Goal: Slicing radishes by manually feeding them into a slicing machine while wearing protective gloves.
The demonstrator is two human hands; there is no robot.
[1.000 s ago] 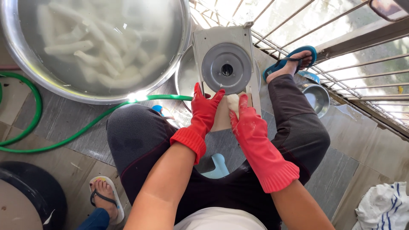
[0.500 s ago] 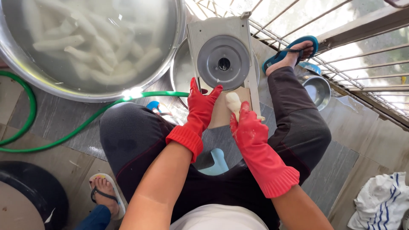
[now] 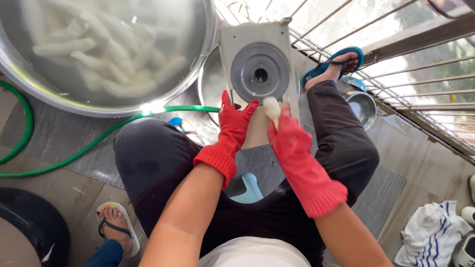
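A pale peeled root piece is sitting at the lower edge of the round metal disc of a slicer, at about five o'clock from the disc's hub, so that the blade face can meet its end. The right hand, in a red rubber glove, is closing its grip around the piece from below, fingers wrapped and clamped on it, pushing it up toward the disc. The left hand, also gloved in red, is lying with its grip spread apart, palm flat against the slicer's board at seven o'clock, seemingly bracing it between the knees. At ten o'clock a big steel basin is holding more white pieces in water. A green hose is running across the floor at nine o'clock.
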